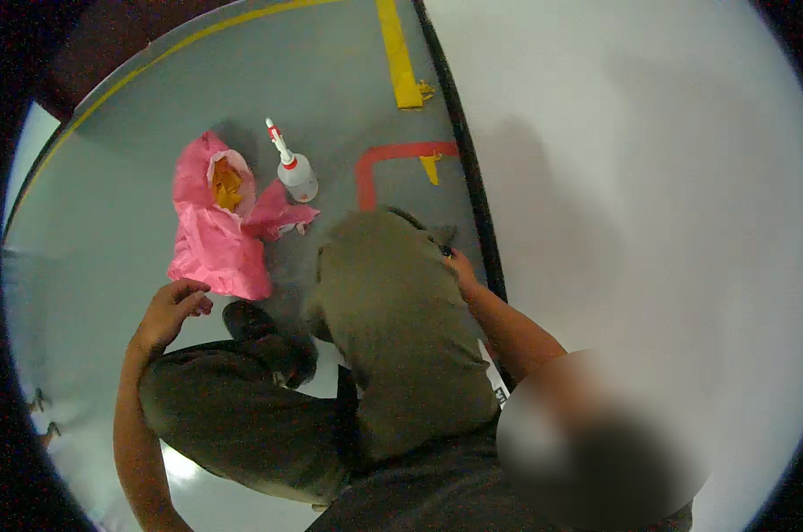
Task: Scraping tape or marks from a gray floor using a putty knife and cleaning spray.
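Note:
My left hand [178,307] hangs with bent fingers just below a pink plastic bag [218,246]; whether it touches the bag cannot be told. The bag stands open at its top, with crumpled yellow tape [226,184] inside. Beside it, a translucent spray bottle [298,178] with a white and red trigger head stands on the grey floor. My right hand [461,267] is beyond my raised knee, near the black strip at the wall's foot. A small dark object [446,251] shows at its fingers, and the knee hides part of what it does.
Red tape [408,151] forms a corner on the floor, near a yellow tape scrap [431,169]. A yellow tape strip [399,56] ends in a torn, crumpled piece. The white wall [607,166] rises on the right, edged by a black strip [471,169]. My shoe [248,320] is under the bag's near side.

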